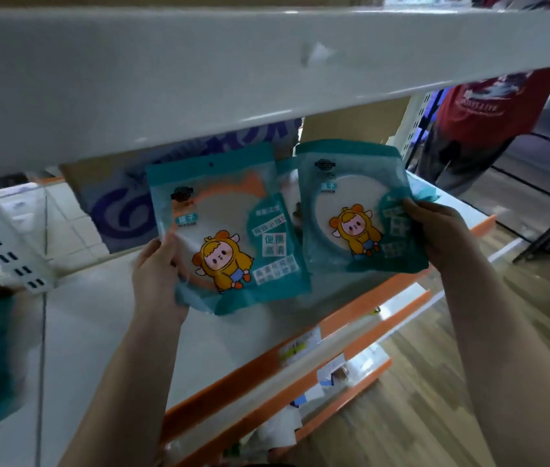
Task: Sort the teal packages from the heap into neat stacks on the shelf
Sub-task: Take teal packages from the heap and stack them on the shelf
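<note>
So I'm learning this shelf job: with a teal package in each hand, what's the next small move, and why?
Probably lay the left hand's orange-ring package flat on the white shelf to start a stack, since both packages are held above it. The right hand's teal-ring package looks different, so it likely belongs in a separate stack.

Both forearms are bare, no sleeves in view; the left hand [157, 274] and right hand [442, 235] wear no gloves, rings or watch.

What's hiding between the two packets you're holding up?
In the head view, a third teal packet peeks through the gap between the left packet and the right packet.
</note>
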`<state>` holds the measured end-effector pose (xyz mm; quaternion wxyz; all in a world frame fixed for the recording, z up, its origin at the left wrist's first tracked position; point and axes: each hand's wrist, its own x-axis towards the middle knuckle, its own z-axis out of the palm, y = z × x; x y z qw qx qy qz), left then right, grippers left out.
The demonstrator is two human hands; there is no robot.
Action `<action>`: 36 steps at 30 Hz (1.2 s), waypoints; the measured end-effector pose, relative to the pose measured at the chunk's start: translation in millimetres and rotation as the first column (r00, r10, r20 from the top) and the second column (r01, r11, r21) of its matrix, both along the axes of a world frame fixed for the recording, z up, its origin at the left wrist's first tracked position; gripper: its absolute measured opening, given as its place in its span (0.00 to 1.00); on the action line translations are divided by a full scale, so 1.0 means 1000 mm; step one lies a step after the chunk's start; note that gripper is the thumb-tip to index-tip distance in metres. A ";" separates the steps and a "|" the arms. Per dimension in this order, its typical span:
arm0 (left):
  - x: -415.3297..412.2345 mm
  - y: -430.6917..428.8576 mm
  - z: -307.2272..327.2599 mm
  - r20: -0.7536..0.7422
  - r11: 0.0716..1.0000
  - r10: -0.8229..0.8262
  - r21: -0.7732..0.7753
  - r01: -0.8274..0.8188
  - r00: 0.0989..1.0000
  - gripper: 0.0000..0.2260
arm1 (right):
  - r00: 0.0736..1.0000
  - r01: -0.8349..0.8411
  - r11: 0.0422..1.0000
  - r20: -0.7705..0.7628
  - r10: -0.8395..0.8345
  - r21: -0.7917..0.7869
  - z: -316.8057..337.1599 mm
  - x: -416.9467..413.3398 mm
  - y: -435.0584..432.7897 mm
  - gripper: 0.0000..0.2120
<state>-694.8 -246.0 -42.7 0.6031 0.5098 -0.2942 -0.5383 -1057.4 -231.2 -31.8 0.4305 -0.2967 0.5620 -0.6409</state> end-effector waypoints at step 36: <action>-0.233 0.024 0.010 0.015 0.898 0.430 -0.106 -0.426 0.903 0.09 | 0.651 -0.210 0.925 -0.661 0.373 0.315 -0.027 -0.193 -0.204 0.07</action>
